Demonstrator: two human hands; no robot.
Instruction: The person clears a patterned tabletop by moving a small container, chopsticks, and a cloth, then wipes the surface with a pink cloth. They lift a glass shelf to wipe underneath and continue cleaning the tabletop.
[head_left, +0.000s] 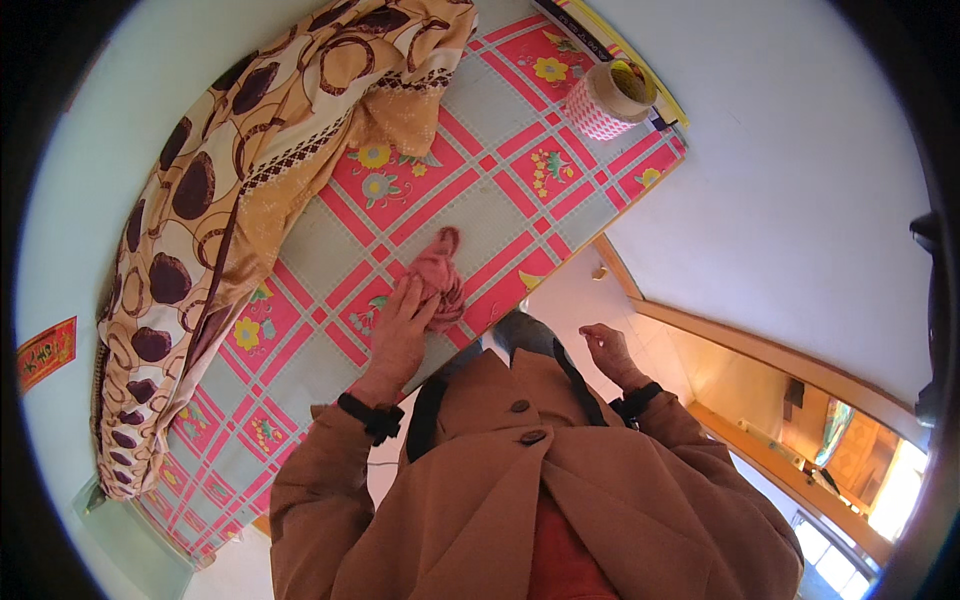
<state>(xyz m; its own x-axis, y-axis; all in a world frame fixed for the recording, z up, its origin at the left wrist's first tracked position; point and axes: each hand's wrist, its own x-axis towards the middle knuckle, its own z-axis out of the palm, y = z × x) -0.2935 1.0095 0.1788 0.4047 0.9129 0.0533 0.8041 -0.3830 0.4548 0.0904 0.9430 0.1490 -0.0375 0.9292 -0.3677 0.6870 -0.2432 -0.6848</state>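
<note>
My left hand (397, 334) lies on a crumpled pink cloth (442, 281), its fingers spread over the cloth's left side. Under the cloth is a surface covered with a pink and grey flowered plastic sheet (487, 214). My right hand (606, 351) hangs beyond the edge of this surface, near my body, with its fingers partly curled; nothing shows in it. Both wrists have dark bands over brown sleeves.
A bundled fabric (191, 187) with brown ovals lies along the wall at the left. Near the far right corner stand a pink and white container (604, 101) and a dark, flat strip (574, 30). A wooden door frame (780, 364) is at the right.
</note>
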